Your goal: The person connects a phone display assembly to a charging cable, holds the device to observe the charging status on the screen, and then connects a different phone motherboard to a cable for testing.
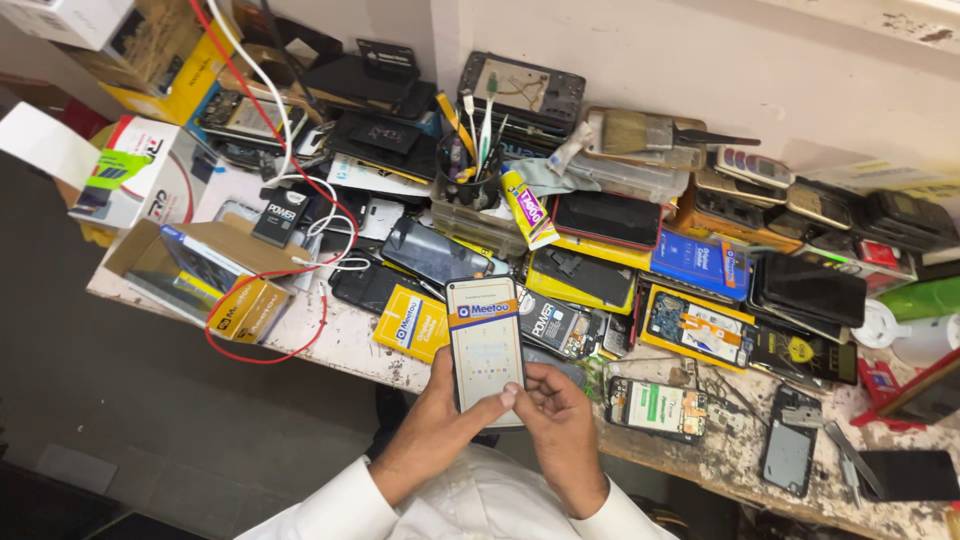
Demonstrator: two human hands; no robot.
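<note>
White-screened phone (485, 345) lit up at bench (340, 335) front edge | left hand (435, 425) gripping it | right hand (560, 420) thumbing screen, fingers curled | label strip not peeled yet

Your smartphone (485, 345) shows glossy glass with a paper sticker; the workbench (720, 460) is rough and chipped; your sleeves (340, 505) are smooth cloth.

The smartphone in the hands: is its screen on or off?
On. The smartphone screen glows white with faint icons, held by the left hand; right hand thumb touches its edge.
</note>
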